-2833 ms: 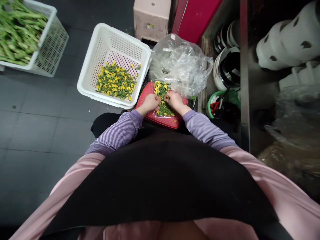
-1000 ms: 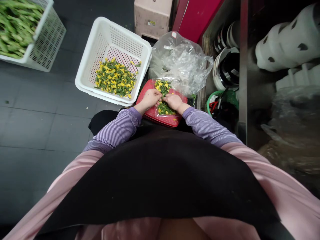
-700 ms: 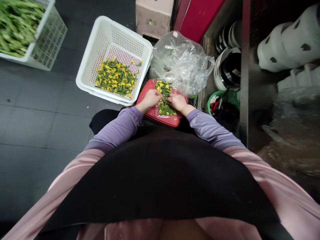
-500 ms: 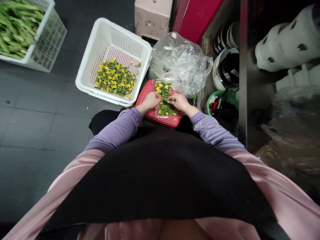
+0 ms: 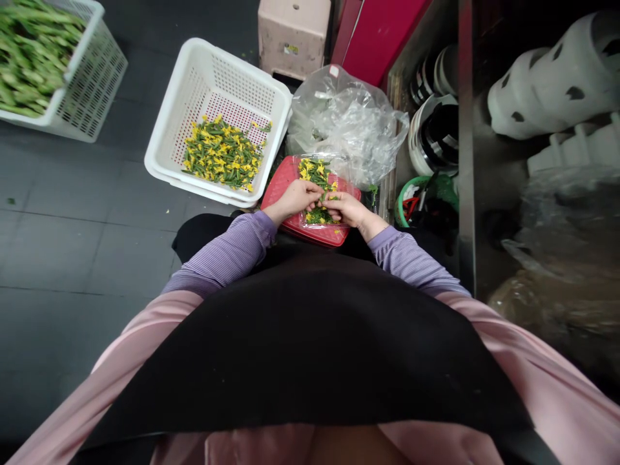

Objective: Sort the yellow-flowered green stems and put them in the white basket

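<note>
My left hand and my right hand meet fingertip to fingertip over a clear plastic tray. Between the pinched fingers of both is a small green piece, seemingly a flower-tipped baby cucumber, partly covered by the fingertips. More slim green baby cucumbers with yellow flowers fill the far end of the tray. Finer green bits lie at its near end, partly hidden by my hands. The tray rests on an upturned-looking red plastic surface in front of my lap.
A white perforated basket with many flowered cucumbers stands to the left. Farther left is another basket of green stalks. Beyond the tray lie a clear plastic bag and a stool. A green tub and metal shelf post are on the right.
My hands have drawn together over the middle of the tray; before, they were slightly apart. The left moved right, and a green piece now shows between the fingertips.
</note>
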`<state>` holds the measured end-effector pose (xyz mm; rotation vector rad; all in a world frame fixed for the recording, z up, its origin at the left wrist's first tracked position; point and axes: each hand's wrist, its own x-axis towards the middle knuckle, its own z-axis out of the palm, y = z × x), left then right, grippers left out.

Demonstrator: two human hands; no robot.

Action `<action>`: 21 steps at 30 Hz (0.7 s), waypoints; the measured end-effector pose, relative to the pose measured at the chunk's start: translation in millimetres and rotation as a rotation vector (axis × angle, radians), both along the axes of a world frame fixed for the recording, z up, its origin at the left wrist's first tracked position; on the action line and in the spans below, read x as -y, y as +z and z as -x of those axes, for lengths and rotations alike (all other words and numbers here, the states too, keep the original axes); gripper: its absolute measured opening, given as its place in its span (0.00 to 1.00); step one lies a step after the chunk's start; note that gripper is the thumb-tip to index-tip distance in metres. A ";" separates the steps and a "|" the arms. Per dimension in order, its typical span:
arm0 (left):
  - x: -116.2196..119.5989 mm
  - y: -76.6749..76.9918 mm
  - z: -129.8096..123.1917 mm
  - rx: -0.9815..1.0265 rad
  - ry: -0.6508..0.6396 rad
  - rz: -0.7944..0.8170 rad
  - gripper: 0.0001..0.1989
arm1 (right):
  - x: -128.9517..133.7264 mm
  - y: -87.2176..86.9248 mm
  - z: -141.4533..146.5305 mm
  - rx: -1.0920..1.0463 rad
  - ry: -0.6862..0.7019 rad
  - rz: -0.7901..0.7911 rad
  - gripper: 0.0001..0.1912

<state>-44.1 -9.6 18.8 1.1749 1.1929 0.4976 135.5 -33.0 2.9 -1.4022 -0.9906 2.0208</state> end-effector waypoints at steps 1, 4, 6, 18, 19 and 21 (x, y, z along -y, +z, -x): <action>1.6 1.2 0.1 -0.008 -0.017 -0.015 0.07 | 2.1 -0.9 1.0 -0.032 0.016 0.030 0.20; 6.4 5.6 1.0 0.030 -0.100 -0.005 0.06 | 11.7 -5.6 5.0 -0.161 0.046 0.128 0.21; 6.6 7.9 3.3 0.082 -0.154 0.047 0.06 | 17.7 -8.1 5.7 -0.223 0.048 0.159 0.20; -10.1 9.2 10.7 0.024 0.232 0.069 0.08 | -23.1 -3.8 -21.6 0.404 -0.105 -0.120 0.06; -8.5 9.0 9.1 0.027 0.205 0.075 0.08 | -27.6 -9.3 -16.4 0.596 -0.072 -0.163 0.04; -6.4 7.4 6.8 0.019 0.181 0.078 0.09 | -35.8 -22.3 -4.2 0.949 0.053 -0.246 0.07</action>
